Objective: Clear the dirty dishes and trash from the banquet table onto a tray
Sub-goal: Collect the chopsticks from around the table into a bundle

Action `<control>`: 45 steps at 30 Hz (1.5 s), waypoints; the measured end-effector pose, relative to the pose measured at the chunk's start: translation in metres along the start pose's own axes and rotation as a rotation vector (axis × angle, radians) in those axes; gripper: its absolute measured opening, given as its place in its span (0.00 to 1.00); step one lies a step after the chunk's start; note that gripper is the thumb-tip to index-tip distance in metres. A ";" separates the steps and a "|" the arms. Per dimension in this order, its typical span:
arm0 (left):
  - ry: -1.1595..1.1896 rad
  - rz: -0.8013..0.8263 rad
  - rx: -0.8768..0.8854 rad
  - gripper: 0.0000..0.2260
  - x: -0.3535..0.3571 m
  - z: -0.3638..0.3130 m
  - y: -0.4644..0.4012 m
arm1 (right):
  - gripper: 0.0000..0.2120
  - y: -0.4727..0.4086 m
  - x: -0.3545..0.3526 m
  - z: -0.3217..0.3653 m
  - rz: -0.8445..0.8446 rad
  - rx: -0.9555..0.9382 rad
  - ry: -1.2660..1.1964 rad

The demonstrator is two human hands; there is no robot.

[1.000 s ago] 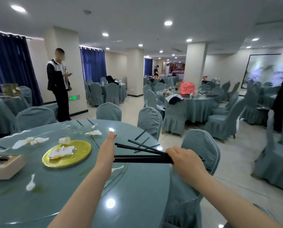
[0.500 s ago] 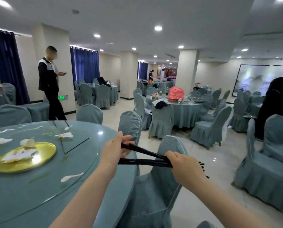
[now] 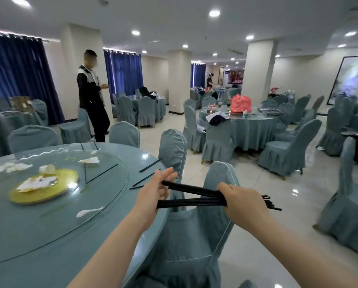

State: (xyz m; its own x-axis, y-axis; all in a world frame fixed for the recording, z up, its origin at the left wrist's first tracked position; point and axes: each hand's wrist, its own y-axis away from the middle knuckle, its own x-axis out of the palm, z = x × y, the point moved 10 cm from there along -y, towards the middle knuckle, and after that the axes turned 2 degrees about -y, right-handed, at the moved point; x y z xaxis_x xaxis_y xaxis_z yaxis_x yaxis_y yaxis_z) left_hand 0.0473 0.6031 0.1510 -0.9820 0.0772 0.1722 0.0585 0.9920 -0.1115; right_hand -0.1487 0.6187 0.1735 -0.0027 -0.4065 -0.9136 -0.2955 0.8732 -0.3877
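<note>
My right hand (image 3: pixel 243 201) grips a bundle of black chopsticks (image 3: pixel 192 195) above a chair back at the round table's right edge. My left hand (image 3: pixel 154 193) pinches the far ends of the same bundle. More black chopsticks (image 3: pixel 147 177) lie loose on the teal banquet table (image 3: pixel 55 242). A gold plate (image 3: pixel 66 179) with crumpled white napkins (image 3: pixel 37 181) sits on the glass turntable (image 3: pixel 103 196). White napkin scraps (image 3: pixel 89 212) and a crumpled tissue (image 3: pixel 90 160) lie around it. No tray is in view.
Teal-covered chairs (image 3: pixel 196 235) ring the table, two close to my hands. A person (image 3: pixel 92 96) in black stands beyond the table by a pillar. Another set table (image 3: pixel 249 125) with a red bag (image 3: pixel 241 103) stands further right. Shiny tiled floor (image 3: pixel 278 204) lies between.
My view swung back left a little, showing more of the table. Both hands stay on the chopstick bundle, now spread slightly apart at the left end.
</note>
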 end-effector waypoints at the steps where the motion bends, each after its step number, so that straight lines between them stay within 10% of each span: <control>1: -0.050 0.050 -0.026 0.18 0.006 0.001 0.000 | 0.09 0.002 0.004 0.002 0.010 0.001 -0.011; 12: -1.303 0.268 0.243 0.14 0.064 0.036 -0.015 | 0.14 0.000 0.051 -0.024 0.080 -0.097 -0.039; 18: -1.423 0.289 0.168 0.26 0.123 0.073 -0.055 | 0.16 -0.041 0.081 -0.055 0.032 -0.190 -0.137; 26: -1.645 0.007 -0.052 0.02 0.108 0.106 -0.076 | 0.14 -0.080 0.112 -0.052 0.027 -0.431 -0.229; 30: -1.678 -0.142 -0.187 0.08 0.053 0.092 -0.056 | 0.08 -0.092 0.118 -0.056 0.104 -0.367 -0.318; 39: -1.631 -0.241 -0.129 0.15 0.019 0.059 -0.010 | 0.16 -0.098 0.111 -0.076 0.325 -0.008 -1.435; 45: -1.715 -0.359 -0.187 0.13 0.027 0.045 -0.009 | 0.36 -0.091 0.127 -0.038 0.433 0.110 -1.691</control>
State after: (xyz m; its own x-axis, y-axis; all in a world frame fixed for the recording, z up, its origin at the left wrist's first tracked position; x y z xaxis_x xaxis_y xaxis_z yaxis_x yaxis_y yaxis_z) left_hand 0.0123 0.5922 0.1123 -0.0069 -0.1873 -0.9823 -0.2861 0.9416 -0.1775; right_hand -0.1584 0.4778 0.0969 0.8759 0.4817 -0.0278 -0.4825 0.8749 -0.0428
